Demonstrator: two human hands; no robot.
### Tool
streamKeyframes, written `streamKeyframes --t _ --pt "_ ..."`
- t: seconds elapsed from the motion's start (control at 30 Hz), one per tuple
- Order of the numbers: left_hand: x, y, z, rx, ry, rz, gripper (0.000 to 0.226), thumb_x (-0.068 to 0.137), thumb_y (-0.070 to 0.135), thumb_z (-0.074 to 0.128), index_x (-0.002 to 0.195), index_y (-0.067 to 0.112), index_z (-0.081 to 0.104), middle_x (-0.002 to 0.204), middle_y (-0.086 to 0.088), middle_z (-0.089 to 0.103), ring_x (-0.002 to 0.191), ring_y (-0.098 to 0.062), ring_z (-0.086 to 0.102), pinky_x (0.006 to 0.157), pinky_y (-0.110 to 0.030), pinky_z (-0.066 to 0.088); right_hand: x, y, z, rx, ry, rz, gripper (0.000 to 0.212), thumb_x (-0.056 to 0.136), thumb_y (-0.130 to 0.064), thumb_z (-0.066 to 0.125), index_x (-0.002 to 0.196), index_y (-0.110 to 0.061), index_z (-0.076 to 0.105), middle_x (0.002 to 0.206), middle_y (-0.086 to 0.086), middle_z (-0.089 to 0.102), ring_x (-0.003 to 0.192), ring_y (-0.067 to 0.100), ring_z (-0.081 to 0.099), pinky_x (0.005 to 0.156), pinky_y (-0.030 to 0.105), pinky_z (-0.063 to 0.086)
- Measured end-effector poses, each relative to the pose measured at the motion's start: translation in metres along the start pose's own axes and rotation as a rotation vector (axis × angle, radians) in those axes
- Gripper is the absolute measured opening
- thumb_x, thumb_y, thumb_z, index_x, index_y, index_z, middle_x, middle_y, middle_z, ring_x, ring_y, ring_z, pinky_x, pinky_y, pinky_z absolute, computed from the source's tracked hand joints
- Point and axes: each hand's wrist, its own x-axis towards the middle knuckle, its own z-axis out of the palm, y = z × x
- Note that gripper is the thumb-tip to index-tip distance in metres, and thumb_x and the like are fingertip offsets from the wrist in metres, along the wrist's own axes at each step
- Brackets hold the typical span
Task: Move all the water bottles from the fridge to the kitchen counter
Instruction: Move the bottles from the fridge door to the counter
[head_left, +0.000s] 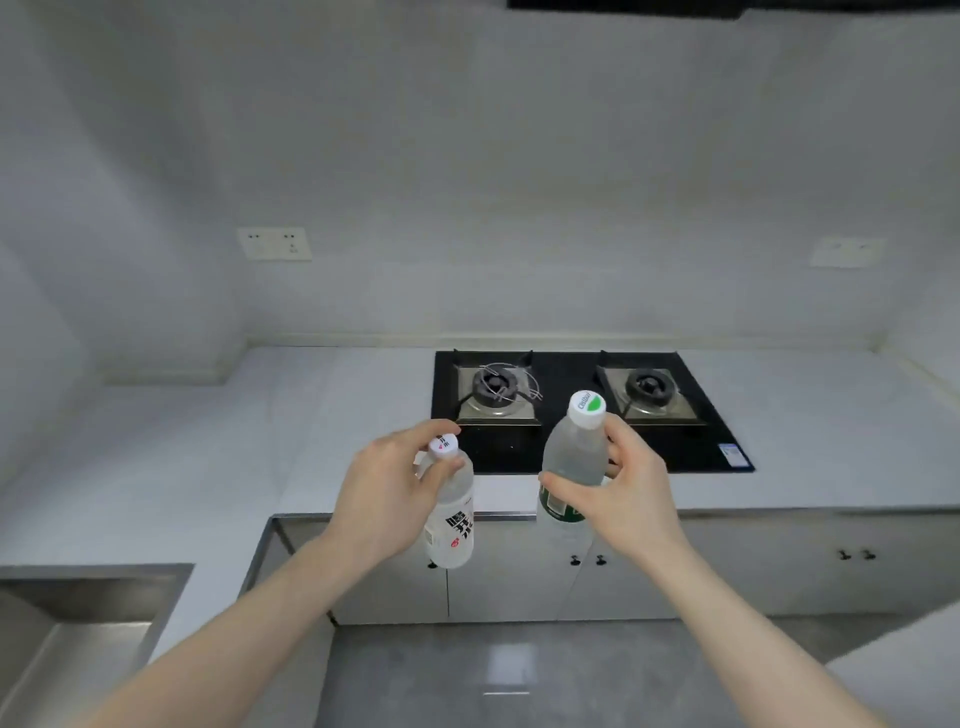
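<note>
Both hands are full, left hand (387, 491) wrapped round a clear plastic water bottle with black-lettered label (451, 514), right hand (631, 491) round a clear green-labelled water bottle (571, 467), upright by their necks, probably for setting down on the white counter (358, 415) just ahead.

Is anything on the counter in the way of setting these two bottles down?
Nothing visible blocks it. The counter left of the stove is bare, and each hand holds a bottle just short of its front edge.

Both arms reach forward, left hand (387, 488) and right hand (631, 491) each gripping closed
</note>
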Motion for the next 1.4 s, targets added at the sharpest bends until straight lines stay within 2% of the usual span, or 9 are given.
streamKeyframes --t 0.23,0.33,0.5,0.6,0.73,0.87,1.03,1.13,1.4 --pt "-0.007 -0.063 -0.063 0.097 0.179 -0.267 0.024 0.094 0.045 0.065 0.117 0.046 0.062 0.104 0.020 0.071 0.086 -0.006 0.069 0.080 -0.035 0.056 0.068 -0.017 0.099 0.052 -0.274 -0.102 0.067 0.064 -0.030 0.097 0.120 -0.038 0.062 0.118 -0.016 0.068 0.108 0.007 0.068 0.090 0.038 0.061" --pt "-0.009 -0.086 -0.083 0.153 0.271 -0.383 0.023 0.093 0.047 0.064 0.115 0.049 0.061 0.103 0.015 0.067 0.085 -0.009 0.067 0.081 -0.036 0.055 0.095 -0.022 0.138 0.041 -0.408 -0.146 0.064 0.062 -0.034 0.097 0.114 -0.045 0.061 0.115 -0.018 0.068 0.105 0.005 0.067 0.090 0.036 0.060" --pt "-0.018 -0.119 -0.112 0.265 0.408 -0.545 0.023 0.092 0.047 0.065 0.115 0.050 0.062 0.101 0.011 0.056 0.089 0.001 0.052 0.076 -0.031 0.043 0.126 -0.032 0.205 0.023 -0.593 -0.191 0.055 0.064 -0.026 0.096 0.101 -0.045 0.061 0.104 -0.019 0.069 0.096 -0.003 0.064 0.081 0.023 0.055" --pt "-0.027 -0.138 -0.129 0.315 0.429 -0.622 0.026 0.092 0.048 0.065 0.118 0.047 0.063 0.094 0.010 0.057 0.087 -0.006 0.054 0.073 -0.030 0.041 0.132 -0.039 0.240 0.019 -0.690 -0.176 0.055 0.065 -0.020 0.094 0.103 -0.044 0.063 0.102 -0.017 0.070 0.092 0.001 0.068 0.074 0.020 0.055" --pt "-0.032 -0.172 -0.159 0.360 0.492 -0.715 0.025 0.093 0.048 0.065 0.118 0.045 0.064 0.089 0.010 0.061 0.084 -0.013 0.057 0.072 -0.030 0.043 0.143 -0.060 0.298 0.011 -0.808 -0.200 0.057 0.065 -0.017 0.093 0.098 -0.049 0.059 0.100 -0.016 0.070 0.086 0.004 0.069 0.075 0.027 0.060" --pt "-0.037 -0.216 -0.190 0.372 0.533 -0.783 0.026 0.091 0.047 0.068 0.116 0.043 0.065 0.082 0.011 0.065 0.079 -0.018 0.063 0.071 -0.032 0.048 0.151 -0.080 0.363 -0.032 -0.877 -0.232 0.055 0.064 -0.020 0.092 0.096 -0.049 0.058 0.097 -0.015 0.070 0.088 0.008 0.070 0.078 0.033 0.061" --pt "-0.039 -0.283 -0.240 0.338 0.590 -0.838 0.025 0.087 0.043 0.073 0.112 0.041 0.067 0.077 0.011 0.068 0.076 -0.018 0.065 0.074 -0.032 0.054 0.162 -0.106 0.463 -0.087 -0.928 -0.253 0.048 0.059 -0.027 0.091 0.101 -0.032 0.067 0.092 -0.013 0.070 0.085 0.015 0.071 0.076 0.041 0.061" --pt "-0.038 -0.325 -0.267 0.289 0.616 -0.855 0.023 0.087 0.038 0.075 0.108 0.040 0.068 0.073 0.013 0.067 0.070 -0.016 0.063 0.071 -0.030 0.053 0.166 -0.122 0.519 -0.129 -0.939 -0.266 0.049 0.058 -0.032 0.091 0.101 -0.035 0.067 0.092 -0.015 0.070 0.088 0.011 0.069 0.077 0.038 0.061" --pt "-0.025 -0.422 -0.322 0.261 0.643 -0.936 0.023 0.086 0.031 0.075 0.107 0.037 0.070 0.094 0.005 0.071 0.085 -0.023 0.063 0.075 -0.030 0.051 0.173 -0.155 0.637 -0.195 -0.968 -0.249 0.048 0.058 -0.031 0.090 0.100 -0.027 0.068 0.093 -0.012 0.070 0.087 0.012 0.067 0.075 0.035 0.060"
